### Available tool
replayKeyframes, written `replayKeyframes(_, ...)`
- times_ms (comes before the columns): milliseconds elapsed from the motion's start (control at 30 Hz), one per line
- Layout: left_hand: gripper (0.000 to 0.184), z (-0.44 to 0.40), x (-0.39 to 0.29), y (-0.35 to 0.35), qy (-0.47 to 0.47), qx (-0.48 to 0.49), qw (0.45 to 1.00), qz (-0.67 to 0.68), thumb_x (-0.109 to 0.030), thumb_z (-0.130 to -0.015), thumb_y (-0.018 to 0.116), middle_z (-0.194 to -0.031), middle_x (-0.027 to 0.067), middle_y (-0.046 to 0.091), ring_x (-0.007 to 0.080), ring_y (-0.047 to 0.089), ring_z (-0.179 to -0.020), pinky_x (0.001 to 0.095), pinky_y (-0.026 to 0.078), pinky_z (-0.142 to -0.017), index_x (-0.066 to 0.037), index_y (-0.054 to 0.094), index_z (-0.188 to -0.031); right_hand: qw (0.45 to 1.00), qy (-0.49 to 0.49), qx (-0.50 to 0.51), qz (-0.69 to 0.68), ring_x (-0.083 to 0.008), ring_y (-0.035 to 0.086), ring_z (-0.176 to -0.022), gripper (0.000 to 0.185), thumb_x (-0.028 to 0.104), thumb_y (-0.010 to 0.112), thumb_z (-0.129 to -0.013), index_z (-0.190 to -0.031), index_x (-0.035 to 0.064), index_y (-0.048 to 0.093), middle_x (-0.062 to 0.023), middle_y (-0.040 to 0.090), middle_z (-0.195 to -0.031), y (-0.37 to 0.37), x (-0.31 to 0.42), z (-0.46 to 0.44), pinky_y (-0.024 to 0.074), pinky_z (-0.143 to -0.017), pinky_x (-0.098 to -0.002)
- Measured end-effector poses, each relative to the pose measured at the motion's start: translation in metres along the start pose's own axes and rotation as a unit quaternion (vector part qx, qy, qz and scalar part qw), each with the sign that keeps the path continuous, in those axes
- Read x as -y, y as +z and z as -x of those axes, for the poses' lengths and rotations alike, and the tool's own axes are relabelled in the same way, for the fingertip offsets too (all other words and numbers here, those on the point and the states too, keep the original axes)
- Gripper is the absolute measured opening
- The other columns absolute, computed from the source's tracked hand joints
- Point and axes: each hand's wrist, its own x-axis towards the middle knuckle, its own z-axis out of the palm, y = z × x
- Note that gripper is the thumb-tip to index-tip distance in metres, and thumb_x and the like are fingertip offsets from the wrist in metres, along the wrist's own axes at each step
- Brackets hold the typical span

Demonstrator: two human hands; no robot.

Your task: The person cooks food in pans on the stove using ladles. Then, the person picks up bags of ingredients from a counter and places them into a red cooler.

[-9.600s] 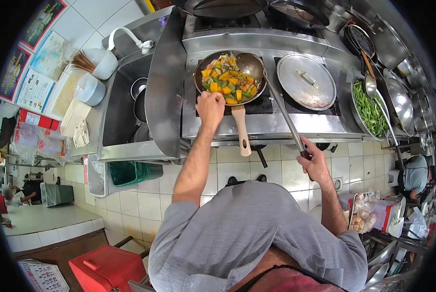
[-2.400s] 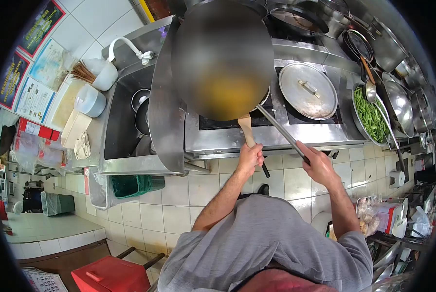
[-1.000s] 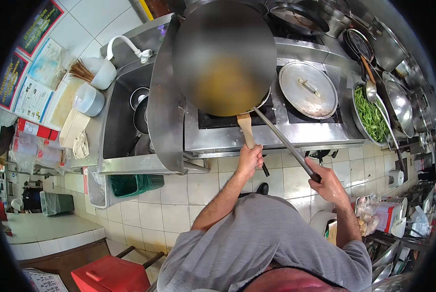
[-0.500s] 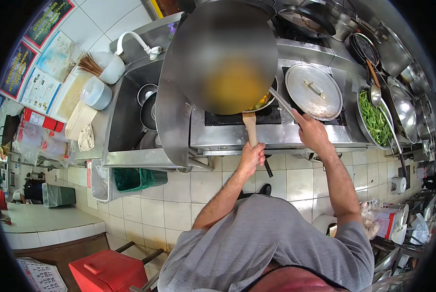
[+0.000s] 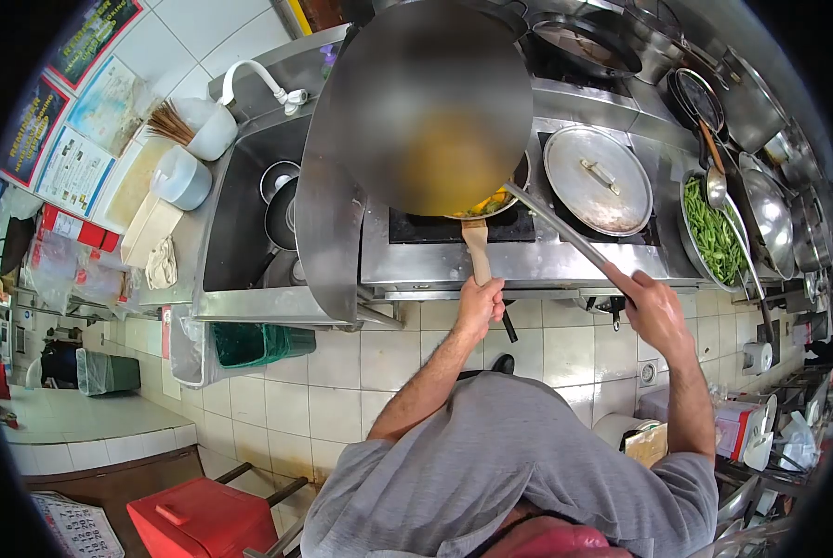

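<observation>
The pan (image 5: 525,177) sits on the steel stove (image 5: 412,267), over its front left burner, and we can make out only its lower right rim, because a round blurred patch covers the rest; by that rim we find orange and green pieces of food (image 5: 494,202). Its pale handle (image 5: 476,245) points toward us, and our left grip (image 5: 480,307) is wrapped around the end of it. Our right grip (image 5: 655,311) is closed around the upper end of a long metal tool (image 5: 558,223), whose shaft slants down into the pan at the right; its far end is lost in the blur. Just right of the pan, a round lid (image 5: 599,181) with a raised handle lies over the neighbouring burner. Farther right we have a bowl of cut green vegetables (image 5: 711,232), with a spoon (image 5: 716,188) leaning across it. To the left, past an upright metal divider (image 5: 331,251), is the sink (image 5: 235,200) with dark pans (image 5: 283,223) in it, and beyond that the table (image 5: 191,237) bears a plastic tub (image 5: 182,179) and a pale cloth (image 5: 162,264)
</observation>
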Motion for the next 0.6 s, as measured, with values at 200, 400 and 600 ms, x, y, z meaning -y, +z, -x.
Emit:
replayKeyframes(200,0.015,-0.017,-0.002,0.0,0.022,-0.008,1.0,-0.009,-0.011,-0.082,0.056,-0.055,-0.0009,0.042,0.009,0.037,-0.037,0.0261,0.029,-0.032,-0.007,0.042,-0.078,0.997,0.044,0.026,-0.065,-0.0342,0.058,-0.071,0.067,-0.004,0.055,-0.068,-0.13,0.0189,0.045,-0.0149,0.056,-0.081,0.006,-0.001,0.032,0.0468,-0.064,-0.0434)
replayKeyframes(400,0.017,0.023,0.015,0.013,0.006,-0.002,0.998,-0.065,-0.012,-0.079,0.056,-0.045,0.0004,0.04,0.0113,0.039,-0.032,0.0268,0.03,-0.03,-0.008,0.044,-0.068,0.984,0.039,-0.031,-0.17,-0.0374,0.057,-0.073,0.064,-0.004,0.056,-0.068,-0.128,0.0126,0.045,-0.02,0.057,-0.086,0.054,0.005,0.019,0.0469,-0.066,-0.0429)
replayKeyframes(600,0.018,0.004,0.0,-0.003,0.04,-0.012,0.999,-0.028,-0.011,-0.08,0.054,-0.049,-0.0001,0.04,0.0108,0.037,-0.032,0.0265,0.027,-0.03,-0.008,0.042,-0.067,0.944,0.078,-0.08,-0.31,-0.0166,0.045,-0.059,0.06,-0.008,0.053,-0.068,-0.127,0.0035,0.047,-0.0122,0.05,-0.068,0.07,0.004,-0.015,0.0416,-0.058,-0.0297)
